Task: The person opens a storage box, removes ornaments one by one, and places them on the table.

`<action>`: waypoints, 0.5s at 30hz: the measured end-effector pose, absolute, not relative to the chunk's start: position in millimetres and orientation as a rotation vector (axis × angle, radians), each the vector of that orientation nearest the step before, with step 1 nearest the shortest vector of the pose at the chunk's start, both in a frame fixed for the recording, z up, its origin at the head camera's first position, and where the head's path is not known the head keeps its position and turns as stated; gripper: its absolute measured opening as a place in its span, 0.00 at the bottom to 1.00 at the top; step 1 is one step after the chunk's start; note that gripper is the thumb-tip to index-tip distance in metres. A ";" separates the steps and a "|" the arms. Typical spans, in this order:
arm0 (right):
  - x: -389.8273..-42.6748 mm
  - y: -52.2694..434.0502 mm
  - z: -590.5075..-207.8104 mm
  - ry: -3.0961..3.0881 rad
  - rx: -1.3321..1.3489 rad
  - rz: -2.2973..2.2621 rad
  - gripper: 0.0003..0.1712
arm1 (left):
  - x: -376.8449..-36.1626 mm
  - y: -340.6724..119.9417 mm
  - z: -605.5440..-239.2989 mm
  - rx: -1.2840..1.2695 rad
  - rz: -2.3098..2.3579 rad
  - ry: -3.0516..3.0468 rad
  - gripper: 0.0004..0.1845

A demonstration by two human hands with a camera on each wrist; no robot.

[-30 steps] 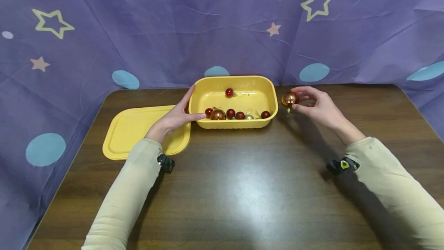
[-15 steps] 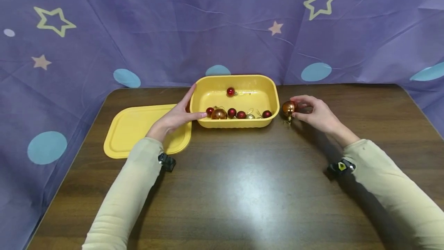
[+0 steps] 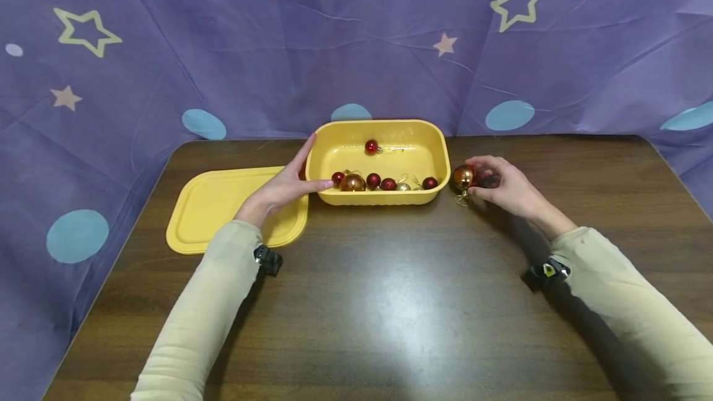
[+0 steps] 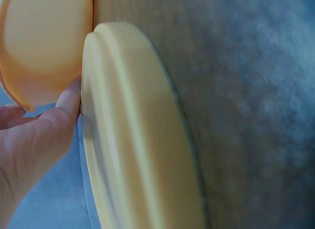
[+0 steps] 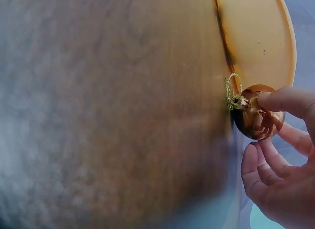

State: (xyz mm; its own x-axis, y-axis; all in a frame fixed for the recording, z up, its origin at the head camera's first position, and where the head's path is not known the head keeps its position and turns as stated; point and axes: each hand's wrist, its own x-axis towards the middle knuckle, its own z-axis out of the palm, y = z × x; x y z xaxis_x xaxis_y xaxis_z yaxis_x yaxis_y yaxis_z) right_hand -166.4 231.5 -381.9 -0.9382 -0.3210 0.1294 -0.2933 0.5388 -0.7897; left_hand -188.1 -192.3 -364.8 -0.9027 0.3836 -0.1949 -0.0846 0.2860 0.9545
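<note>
A yellow lid (image 3: pixel 223 209) lies flat toward the desk's (image 3: pixel 356 302) left edge. The left hand (image 3: pixel 281 189), fingers straight, braces the left end of the open yellow tub (image 3: pixel 384 198) near the rear edge — red and gold baubles line its front wall. Just right of the tub, the right hand (image 3: pixel 504 184) pinches a copper bauble (image 3: pixel 463 177) resting low on the desk. Loosely released, the round bauble could roll off — nothing blocks it.
</note>
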 end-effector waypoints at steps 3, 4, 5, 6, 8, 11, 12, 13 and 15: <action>-165.4 231.0 -381.7 2.732 -0.556 -1.383 0.31 | -188.5 -191.9 -364.8 0.269 1.658 2.175 0.56; -165.1 230.7 -381.0 2.732 -0.555 -1.385 0.31 | -188.4 -191.8 -364.9 0.268 1.661 2.172 0.56; -164.8 230.5 -380.5 2.731 -0.556 -1.388 0.31 | -188.4 -191.7 -364.9 0.267 1.661 2.172 0.56; -164.5 230.3 -380.2 2.729 -0.557 -1.393 0.31 | -188.2 -191.6 -364.8 0.268 1.661 2.173 0.56; -163.8 230.0 -379.0 2.722 -0.545 -1.400 0.32 | -187.7 -191.6 -364.4 0.268 1.660 2.175 0.56; -163.6 230.3 -378.4 2.710 -0.542 -1.409 0.33 | -187.2 -191.8 -364.4 0.268 1.656 2.170 0.56; -163.4 230.5 -378.1 2.703 -0.536 -1.414 0.33 | -187.0 -191.9 -364.4 0.267 1.657 2.170 0.56; -163.2 230.8 -377.7 2.701 -0.533 -1.416 0.33 | -186.9 -191.9 -364.5 0.266 1.657 2.169 0.56; -163.0 231.6 -377.0 2.698 -0.530 -1.424 0.33 | -186.9 -192.0 -364.6 0.266 1.659 2.162 0.56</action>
